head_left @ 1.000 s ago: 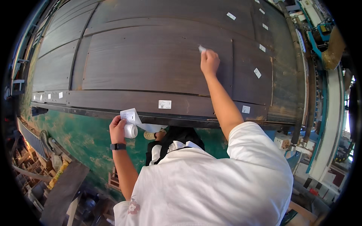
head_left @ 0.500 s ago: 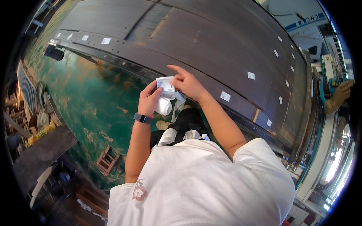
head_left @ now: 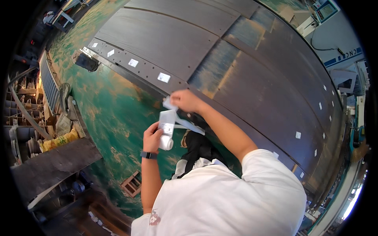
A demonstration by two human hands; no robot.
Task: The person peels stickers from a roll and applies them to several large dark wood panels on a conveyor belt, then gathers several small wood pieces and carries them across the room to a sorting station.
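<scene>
My left hand [head_left: 152,135] is closed around a roll of white labels [head_left: 167,143], with a printed length standing up from it. A loose pale backing strip [head_left: 191,126] trails from the roll toward the right. Just above, my right hand [head_left: 186,100] pinches a small white label [head_left: 168,104], its fingers curled and somewhat blurred. The right hand is at the near edge of a large dark brown panel [head_left: 157,35]. Several white labels, one of them a sticker [head_left: 163,77] near that edge, are stuck along the panels.
A dusty green floor [head_left: 118,102] lies left of the panels, with a small wooden frame [head_left: 131,184] on it. Wood offcuts [head_left: 29,98] and a yellow sack [head_left: 59,140] are at the left. A machine cabinet [head_left: 338,39] stands far right. Another person [head_left: 49,18] is far left.
My right hand has come from pointing beside the label strip to pinching a label above it. My left hand with the roll sits lower. The view has shifted left along the panels.
</scene>
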